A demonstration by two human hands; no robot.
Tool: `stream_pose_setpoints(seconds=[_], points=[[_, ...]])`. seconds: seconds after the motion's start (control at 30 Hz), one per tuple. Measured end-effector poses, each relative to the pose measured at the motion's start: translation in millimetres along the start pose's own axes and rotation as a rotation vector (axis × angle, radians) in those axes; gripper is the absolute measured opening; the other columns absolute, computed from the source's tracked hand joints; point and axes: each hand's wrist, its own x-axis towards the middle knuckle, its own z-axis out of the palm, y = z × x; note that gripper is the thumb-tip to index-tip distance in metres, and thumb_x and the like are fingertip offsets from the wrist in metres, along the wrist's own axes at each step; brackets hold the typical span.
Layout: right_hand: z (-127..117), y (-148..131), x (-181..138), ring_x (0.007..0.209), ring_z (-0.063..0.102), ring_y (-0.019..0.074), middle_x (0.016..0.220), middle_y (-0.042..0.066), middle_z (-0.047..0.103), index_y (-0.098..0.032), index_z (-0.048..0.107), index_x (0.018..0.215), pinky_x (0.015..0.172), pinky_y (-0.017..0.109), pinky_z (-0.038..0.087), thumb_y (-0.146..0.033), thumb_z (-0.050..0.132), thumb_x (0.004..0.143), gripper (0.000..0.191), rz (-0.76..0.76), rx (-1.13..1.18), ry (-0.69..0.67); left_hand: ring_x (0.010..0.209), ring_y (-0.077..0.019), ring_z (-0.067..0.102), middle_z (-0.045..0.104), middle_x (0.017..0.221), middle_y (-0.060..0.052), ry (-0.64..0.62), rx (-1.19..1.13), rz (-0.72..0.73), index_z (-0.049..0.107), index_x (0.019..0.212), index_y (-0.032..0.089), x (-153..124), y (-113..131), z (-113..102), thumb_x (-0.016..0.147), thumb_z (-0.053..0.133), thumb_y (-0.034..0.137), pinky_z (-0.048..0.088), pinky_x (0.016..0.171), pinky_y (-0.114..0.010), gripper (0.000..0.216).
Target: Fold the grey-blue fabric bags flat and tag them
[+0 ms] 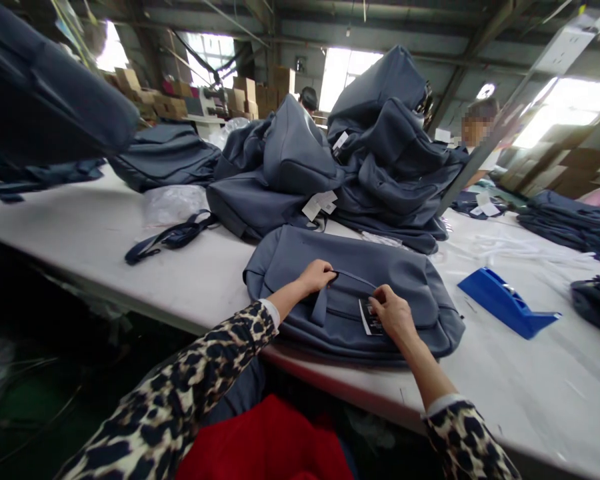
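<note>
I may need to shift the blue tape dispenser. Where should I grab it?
Probably its middle, with the right hand coming from above on the bag side, gripping across the long sides. The blue tape dispenser sits uncovered on the table, and its right end narrows to a low lip.

On a long white table [95,233], a rounded slate-blue leather-like bag [350,293] is laid — backed by piled slate-blue bags [380,180], flanked on the right by a blue wedge-shaped tape dispenser [505,307].
</note>
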Motion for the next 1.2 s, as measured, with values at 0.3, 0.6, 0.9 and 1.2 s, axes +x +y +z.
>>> stream_pose_setpoints(seconds=[0.3,0.6,0.9,1.2], points=[[13.7,-3.7,21.4,0.059,0.053,0.0171,0.063,-0.002,0.057,-0.024,0.053,0.091,0.060,0.028,0.032,-0.031,0.062,0.084,0.013,-0.026,-0.311,-0.033,0.126,-0.0208,0.050,0.055,0.137,-0.007,0.105,0.244,0.162,0.063,0.116,0.025,-21.1,-0.4,24.3,0.089,0.045,0.006,0.040,0.105,-0.035,0.037],[9.7,-10.4,19.9,0.074,0.062,0.0222,0.081,0.007,0.067,-0.022,0.059,0.092,0.066,0.032,0.043,-0.038,0.048,0.092,0.019,-0.104,-0.466,0.011,0.149,-0.0330,0.015,0.023,0.161,-0.011,-0.133,0.506,0.342,0.025,0.154,0.029,-38.3,-16.4,48.4,0.096,0.044,0.052,0.007,0.115,-0.065,0.065],[55.2,30.7,24.4,0.147,0.019,0.0281,0.158,0.012,0.030,-0.015,0.027,0.153,0.112,0.049,0.028,-0.052,0.016,0.096,0.069,-0.592,-0.733,-0.008,0.150,-0.0299,0.013,0.022,0.162,-0.009,-0.176,0.504,0.295,0.016,0.156,0.023,-36.0,-7.4,45.4,0.098,0.035,0.054,0.007,0.117,-0.064,0.068],[53.2,56.6,38.9,0.146,0.022,0.0337,0.159,0.014,0.027,-0.017,0.015,0.156,0.110,0.057,0.032,-0.059,0.015,0.091,0.077,-0.602,-0.789,-0.042,0.135,-0.0194,0.041,0.048,0.144,-0.005,0.793,-0.010,-0.033,0.051,0.132,0.024,-114.3,5.3,-15.7,0.094,0.053,0.033,0.027,0.118,-0.040,0.039]])
